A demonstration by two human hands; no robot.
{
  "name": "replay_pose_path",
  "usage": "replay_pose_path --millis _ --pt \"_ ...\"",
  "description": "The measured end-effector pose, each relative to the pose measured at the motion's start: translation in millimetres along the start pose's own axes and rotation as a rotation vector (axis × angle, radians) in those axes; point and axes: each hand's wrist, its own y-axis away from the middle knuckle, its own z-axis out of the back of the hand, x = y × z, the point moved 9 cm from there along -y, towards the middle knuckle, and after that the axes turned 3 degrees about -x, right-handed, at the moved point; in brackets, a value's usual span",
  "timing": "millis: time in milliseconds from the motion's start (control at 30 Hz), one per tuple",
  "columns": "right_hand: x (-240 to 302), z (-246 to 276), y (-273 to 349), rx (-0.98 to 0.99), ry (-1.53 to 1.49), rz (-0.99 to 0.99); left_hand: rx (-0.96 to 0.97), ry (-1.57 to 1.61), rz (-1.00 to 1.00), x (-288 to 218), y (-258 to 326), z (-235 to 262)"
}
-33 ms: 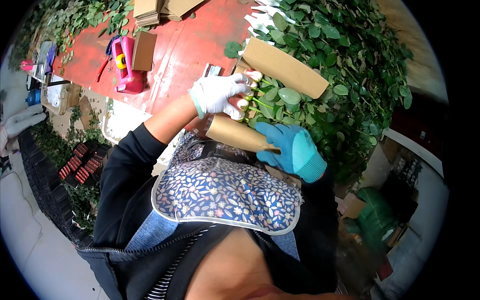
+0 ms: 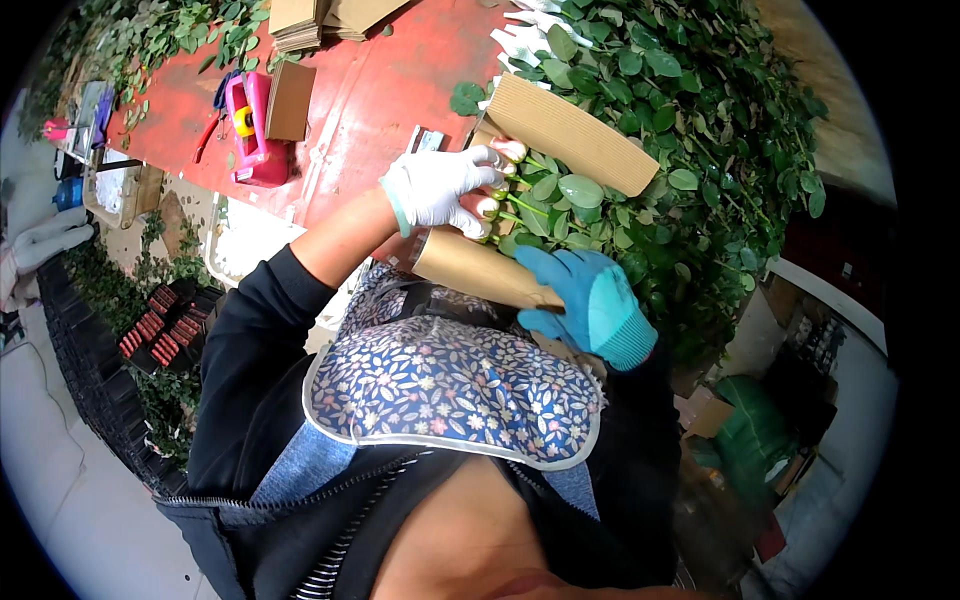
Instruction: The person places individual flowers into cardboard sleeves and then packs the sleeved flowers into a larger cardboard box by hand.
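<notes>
My left hand (image 2: 440,190), in a white glove, curls its fingers over the heads of several pale pink and greenish roses (image 2: 510,150). Their green stems and leaves point to the right. The roses lie on a brown cardboard sheet, between its corrugated far flap (image 2: 575,135) and its raised near flap (image 2: 480,270). My right hand (image 2: 595,305), in a blue and turquoise glove, grips the right end of the near flap, with the fingers on the far side and the thumb on the near side. Part of the flower heads is hidden under my left hand.
A pink tape dispenser (image 2: 255,135) stands on the red tabletop (image 2: 370,90) beside a small stack of cardboard (image 2: 290,100). More cardboard (image 2: 297,25) is piled at the back. Leafy rose stems (image 2: 710,180) heap up along the right. Red-handled pliers (image 2: 207,137) lie at the left.
My right hand has shifted very slightly to the right and nearer to me. The left hand and the roses stay in place.
</notes>
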Motion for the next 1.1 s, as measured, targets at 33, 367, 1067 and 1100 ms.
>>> replay_pose_path --millis 33,367,1067,1100 --pt "-1.1 3.5 7.0 -0.012 0.044 0.015 0.012 -0.021 0.003 -0.4 -4.6 -2.3" --pt "-45.5 -19.2 102.9 -0.42 0.353 -0.262 -0.016 -0.227 -0.076 -17.3 -22.4 -19.4" --pt "-80.1 19.9 128.5 -1.022 -0.183 -0.439 0.075 -0.196 -0.16 10.5 -42.5 -45.0" --pt "-88.9 28.1 121.1 -1.065 -0.188 -0.451 0.098 -0.225 -0.107 10.5 -38.2 -41.2"
